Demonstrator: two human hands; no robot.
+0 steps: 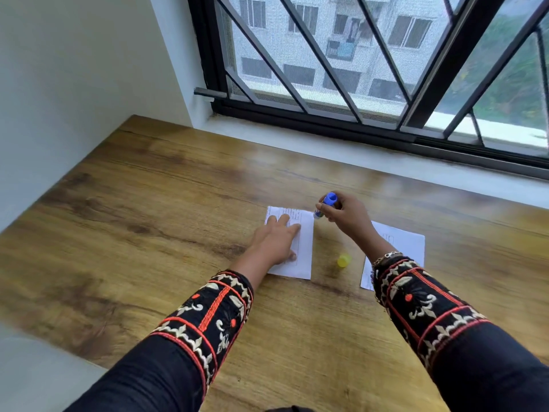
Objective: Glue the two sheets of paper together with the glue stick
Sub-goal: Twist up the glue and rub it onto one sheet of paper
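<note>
A small white printed sheet [304, 251] lies on the wooden table [148, 221]. My left hand [274, 242] rests flat on it with fingers spread. My right hand [346, 217] holds a blue glue stick [326, 203] tilted, its tip touching the sheet's far right corner. A second white sheet [407, 245] lies to the right, partly hidden under my right wrist. The glue stick's yellow cap [344, 260] stands on the table between the two sheets.
The table runs up to a white sill [326, 141] under a barred window [356, 69]. A white wall [74, 69] borders the left side. The table's near left edge [59, 349] drops off.
</note>
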